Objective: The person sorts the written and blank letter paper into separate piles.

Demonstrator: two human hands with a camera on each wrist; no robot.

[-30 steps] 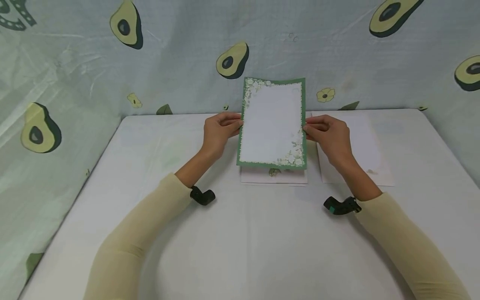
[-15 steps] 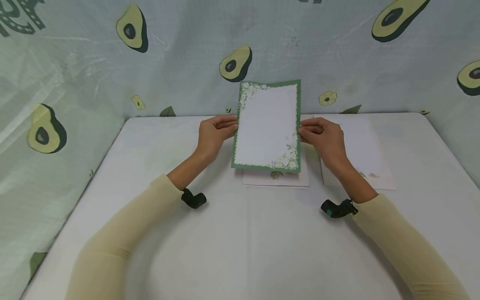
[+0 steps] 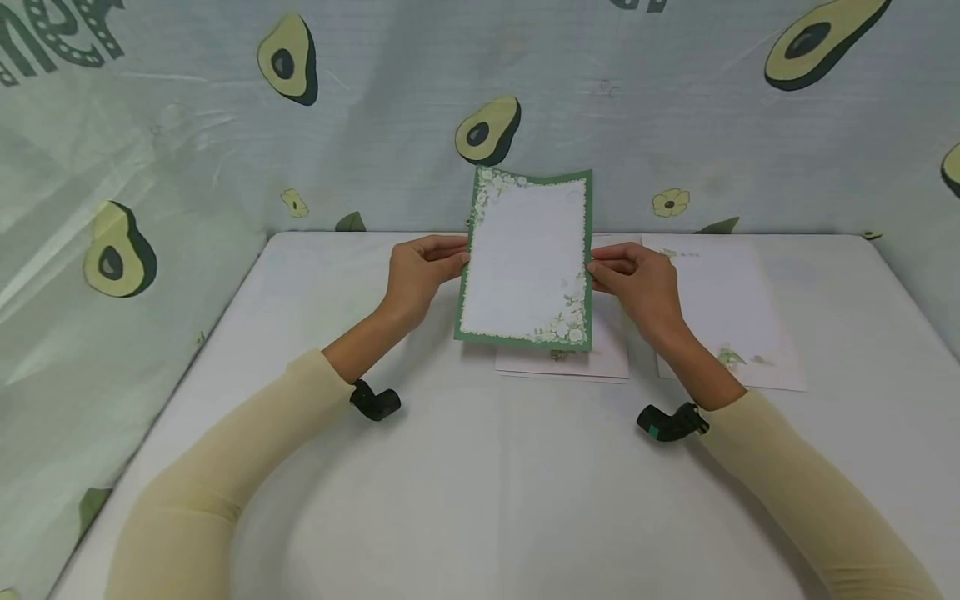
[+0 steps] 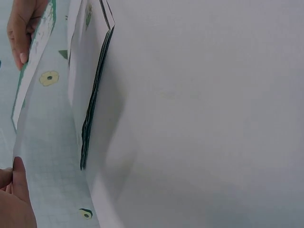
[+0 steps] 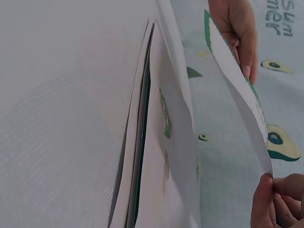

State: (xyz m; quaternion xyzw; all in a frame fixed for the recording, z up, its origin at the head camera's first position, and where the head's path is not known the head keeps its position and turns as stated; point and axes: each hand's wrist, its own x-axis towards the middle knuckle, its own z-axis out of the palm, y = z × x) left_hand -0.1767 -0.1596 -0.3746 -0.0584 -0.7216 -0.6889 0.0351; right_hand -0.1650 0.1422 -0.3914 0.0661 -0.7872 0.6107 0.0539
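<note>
A sheet of paper (image 3: 525, 258) with a green border and white flowers in two corners is held up above the table, its top edge slightly bowed. My left hand (image 3: 420, 279) pinches its left edge between thumb and fingers. On the opposite edge, my right hand (image 3: 641, 287) pinches it the same way. Below the sheet lies a stack of pale papers (image 3: 562, 364), partly covered by it. The left wrist view shows the dark layered edge of a paper stack (image 4: 97, 95). In the right wrist view the lifted sheet (image 5: 237, 80) curves between both hands.
Right of the middle stack lies another pale paper pile (image 3: 727, 308) with a small green print, partly behind my right forearm. A white cloth covers the table (image 3: 495, 500). Behind it hangs a curtain (image 3: 390, 100) printed with avocados.
Both hands have shifted the green-bordered sheet a little to the left and slightly lower in view, still holding it. The head view has turned slightly, so the background and piles sit farther right.
</note>
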